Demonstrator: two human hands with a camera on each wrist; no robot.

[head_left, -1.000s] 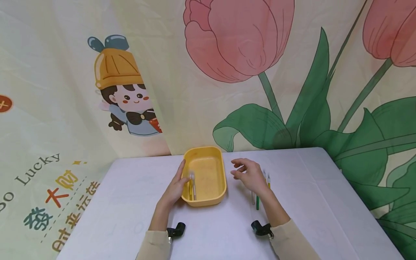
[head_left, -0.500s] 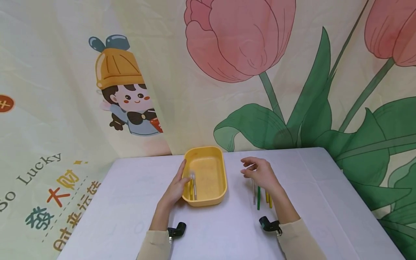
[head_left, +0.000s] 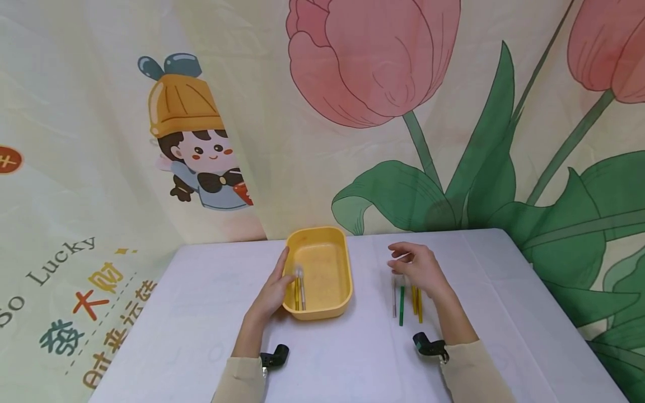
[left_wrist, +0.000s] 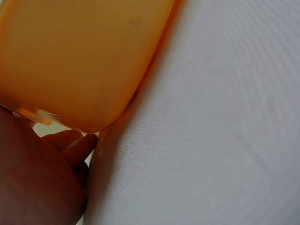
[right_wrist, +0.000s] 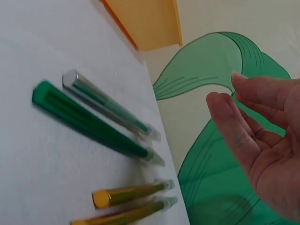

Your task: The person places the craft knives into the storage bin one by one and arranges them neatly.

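Observation:
A yellow plastic box (head_left: pixel 326 274) stands on the white table. My left hand (head_left: pixel 270 292) grips its left wall, the thumb over the rim inside and the fingers along the outside. In the left wrist view the box wall (left_wrist: pixel 84 56) fills the upper left. Inside, near the thumb, lie a yellow and a silver slim pen-like stick (head_left: pixel 303 295) with pale tips. My right hand (head_left: pixel 419 267), fingers loosely bent and holding nothing, hovers above a row of similar sticks: a silver (right_wrist: pixel 105 103), a green (right_wrist: pixel 89 122) and two yellow ones (right_wrist: pixel 133 193), each with a clear cap.
The white-covered table (head_left: pixel 347 358) reaches back to a printed cloth backdrop (head_left: pixel 282 184) with tulips and a cartoon figure. A dark wrist camera (head_left: pixel 274 356) sits at each sleeve cuff. The row of sticks lies right of the box.
My right hand has moved right, away from the box and over the loose sticks, uncovering more of them. My left hand and the box stay in place.

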